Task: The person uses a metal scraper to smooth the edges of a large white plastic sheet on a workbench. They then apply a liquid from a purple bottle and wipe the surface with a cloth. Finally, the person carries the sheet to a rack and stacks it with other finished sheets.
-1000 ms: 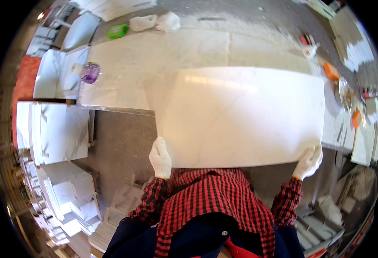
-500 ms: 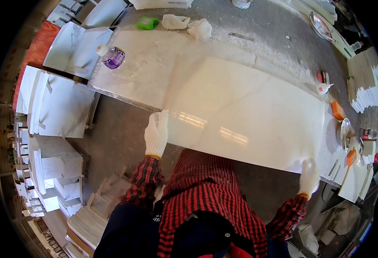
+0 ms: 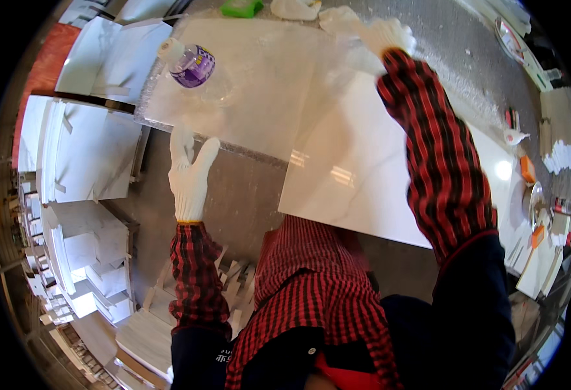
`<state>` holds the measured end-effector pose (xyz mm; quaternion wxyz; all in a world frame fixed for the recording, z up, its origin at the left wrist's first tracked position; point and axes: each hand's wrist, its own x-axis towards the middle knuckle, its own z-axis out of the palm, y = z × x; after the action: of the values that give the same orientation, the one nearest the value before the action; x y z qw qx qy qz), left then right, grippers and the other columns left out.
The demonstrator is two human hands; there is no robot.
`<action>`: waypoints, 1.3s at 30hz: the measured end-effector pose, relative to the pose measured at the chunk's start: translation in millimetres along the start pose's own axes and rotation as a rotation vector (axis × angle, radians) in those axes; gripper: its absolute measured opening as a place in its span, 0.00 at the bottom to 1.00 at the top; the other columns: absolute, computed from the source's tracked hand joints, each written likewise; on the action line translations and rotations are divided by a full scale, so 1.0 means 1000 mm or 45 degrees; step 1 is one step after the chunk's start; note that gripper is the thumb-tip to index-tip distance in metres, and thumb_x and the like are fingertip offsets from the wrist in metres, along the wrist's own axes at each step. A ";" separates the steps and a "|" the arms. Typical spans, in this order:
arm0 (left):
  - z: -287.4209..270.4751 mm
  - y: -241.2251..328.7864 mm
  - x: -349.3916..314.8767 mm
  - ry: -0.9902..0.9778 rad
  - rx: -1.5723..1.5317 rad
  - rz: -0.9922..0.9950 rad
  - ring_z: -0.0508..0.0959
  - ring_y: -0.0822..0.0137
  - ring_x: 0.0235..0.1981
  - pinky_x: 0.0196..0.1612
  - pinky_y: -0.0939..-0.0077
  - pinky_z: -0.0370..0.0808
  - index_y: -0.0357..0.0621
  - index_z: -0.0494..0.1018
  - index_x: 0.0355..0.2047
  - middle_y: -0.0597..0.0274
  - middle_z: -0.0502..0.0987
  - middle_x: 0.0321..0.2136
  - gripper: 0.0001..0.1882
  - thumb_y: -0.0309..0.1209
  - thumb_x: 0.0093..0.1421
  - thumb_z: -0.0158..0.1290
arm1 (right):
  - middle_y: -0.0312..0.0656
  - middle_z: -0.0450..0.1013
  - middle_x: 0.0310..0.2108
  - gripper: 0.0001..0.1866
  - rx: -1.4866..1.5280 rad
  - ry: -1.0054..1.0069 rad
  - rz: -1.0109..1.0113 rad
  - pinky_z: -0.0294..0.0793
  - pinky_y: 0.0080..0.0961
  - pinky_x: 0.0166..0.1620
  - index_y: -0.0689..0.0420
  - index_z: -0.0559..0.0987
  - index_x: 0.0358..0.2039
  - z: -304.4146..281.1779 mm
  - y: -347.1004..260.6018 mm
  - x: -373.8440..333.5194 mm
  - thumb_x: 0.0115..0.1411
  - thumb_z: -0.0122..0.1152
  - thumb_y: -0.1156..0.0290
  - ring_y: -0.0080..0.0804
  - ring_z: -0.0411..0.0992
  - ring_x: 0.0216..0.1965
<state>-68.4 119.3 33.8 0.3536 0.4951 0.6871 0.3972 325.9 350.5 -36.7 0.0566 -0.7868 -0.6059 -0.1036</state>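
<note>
A polished white stone slab (image 3: 350, 143) lies on the worktable and juts over its near edge; my right forearm covers part of it. My left hand (image 3: 191, 179), in a white knit glove, hovers by the table's near edge left of the slab, fingers spread and nothing in them. Stretched to the far side, my gloved right hand (image 3: 386, 36) is smeared by motion beside a crumpled white cloth (image 3: 337, 21); whether it touches the cloth is unclear. A clear bottle with a purple label and white cap (image 3: 193, 67) stands on a paler slab (image 3: 259, 84) at the left.
A green block (image 3: 241, 8) and another white cloth (image 3: 295, 8) lie at the far edge. Orange blocks (image 3: 527, 169), a metal bowl (image 3: 534, 201) and a small white squeeze bottle (image 3: 514, 136) sit at the right. Stacked stone panels (image 3: 97, 146) stand at the left.
Both hands have left the slab's near corners. The right swung far across toward the cloths; the left moved left and spread its fingers. The slab sits further right relative to the table.
</note>
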 end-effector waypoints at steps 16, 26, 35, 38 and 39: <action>0.026 -0.012 0.088 -0.031 0.104 0.445 0.64 0.53 0.67 0.65 0.62 0.63 0.36 0.53 0.70 0.42 0.60 0.68 0.58 0.46 0.46 0.73 | 0.46 0.80 0.41 0.16 1.404 -0.282 0.294 0.77 0.25 0.37 0.67 0.75 0.46 -0.157 0.069 -0.274 0.60 0.61 0.72 0.27 0.78 0.41; 0.032 -0.022 0.114 -0.280 -0.023 0.419 0.78 0.71 0.40 0.46 0.74 0.77 0.37 0.70 0.54 0.61 0.76 0.45 0.32 0.27 0.51 0.70 | 0.48 0.70 0.58 0.33 2.592 -0.098 1.097 0.69 0.33 0.61 0.72 0.63 0.66 -0.158 0.043 -0.433 0.62 0.57 0.73 0.38 0.71 0.57; -0.001 0.022 -0.045 -1.131 0.555 1.166 0.82 0.53 0.41 0.45 0.63 0.79 0.50 0.68 0.59 0.55 0.79 0.46 0.40 0.34 0.45 0.70 | 0.41 0.71 0.55 0.38 2.657 -0.438 1.015 0.66 0.22 0.42 0.67 0.62 0.68 -0.159 0.013 -0.416 0.58 0.60 0.69 0.25 0.67 0.41; -0.002 0.028 -0.058 -1.143 0.769 1.233 0.81 0.51 0.38 0.42 0.61 0.79 0.51 0.69 0.57 0.57 0.79 0.42 0.40 0.37 0.42 0.71 | 0.40 0.72 0.52 0.37 2.626 -0.571 0.883 0.66 0.22 0.41 0.67 0.63 0.68 -0.156 0.021 -0.417 0.58 0.61 0.70 0.24 0.66 0.40; -0.003 0.032 -0.057 -1.141 0.801 1.247 0.81 0.52 0.37 0.41 0.61 0.78 0.50 0.69 0.57 0.57 0.79 0.42 0.40 0.38 0.42 0.71 | 0.40 0.72 0.51 0.38 2.624 -0.583 0.874 0.66 0.22 0.41 0.67 0.63 0.68 -0.157 0.020 -0.418 0.58 0.61 0.70 0.23 0.65 0.39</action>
<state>-43.1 70.2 68.6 0.2238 0.9383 0.2583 0.0534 228.5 -81.7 19.6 0.5961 -0.4898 -0.1484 0.6187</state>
